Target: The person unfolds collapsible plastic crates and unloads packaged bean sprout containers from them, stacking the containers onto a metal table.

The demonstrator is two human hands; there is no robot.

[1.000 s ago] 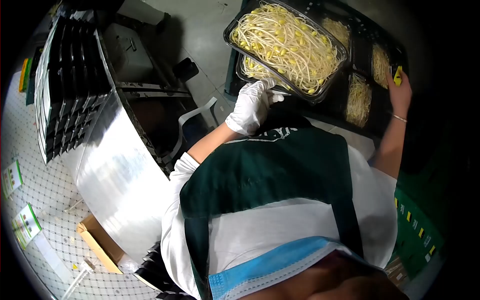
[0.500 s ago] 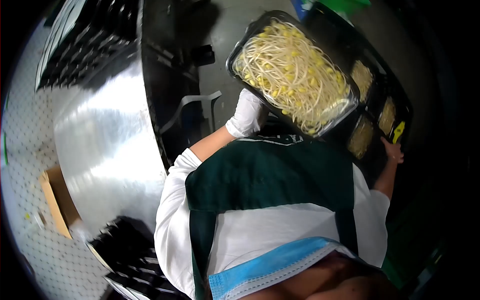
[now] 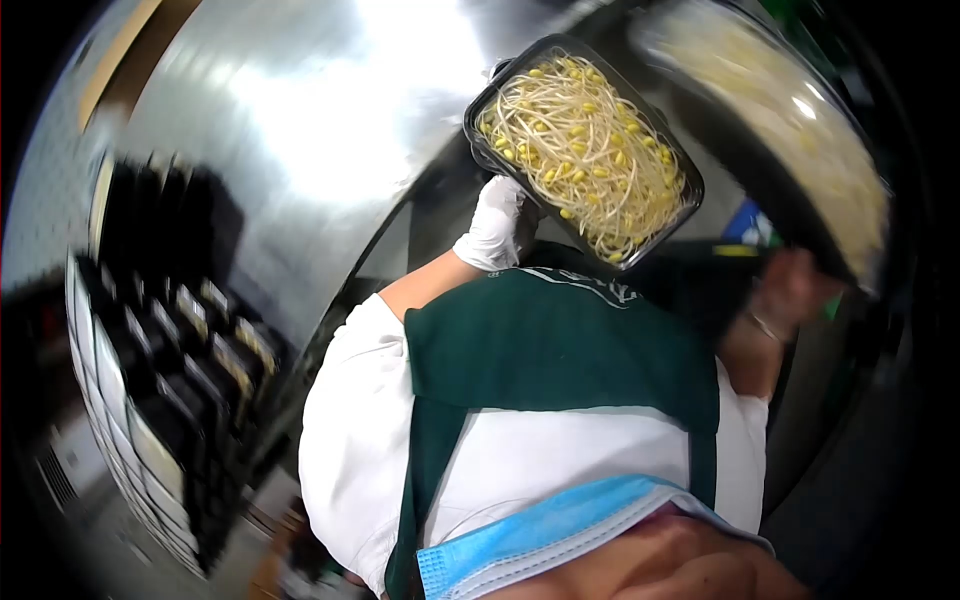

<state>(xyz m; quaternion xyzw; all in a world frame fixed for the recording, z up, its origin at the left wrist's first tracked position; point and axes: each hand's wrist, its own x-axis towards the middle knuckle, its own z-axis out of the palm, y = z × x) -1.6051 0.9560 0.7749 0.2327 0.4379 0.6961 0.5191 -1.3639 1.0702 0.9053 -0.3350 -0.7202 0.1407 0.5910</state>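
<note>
My left hand (image 3: 500,222), in a white glove, is closed on the near-left edge of a black tray of bean sprouts (image 3: 590,155), its fingers partly hidden under it. The sprouts are pale and stringy with yellow heads. My bare right hand (image 3: 795,290) is smeared by motion. It seems to grip the lower end of a second tray of bean sprouts (image 3: 780,120), which is tilted, blurred and shiny as if film-covered. Exactly how its fingers sit on that tray is hidden by the blur.
A shiny metal table (image 3: 290,110) spans the upper left. Several black packs (image 3: 180,350) stand in rows in a white crate (image 3: 125,420) at the left. A cardboard box edge (image 3: 125,60) shows at the top left. A yellow label (image 3: 738,250) lies near my right hand.
My body has turned, so the metal table now lies ahead and left. My right hand has left the black crate's edge and come up with a second tray. The left still holds its tray.
</note>
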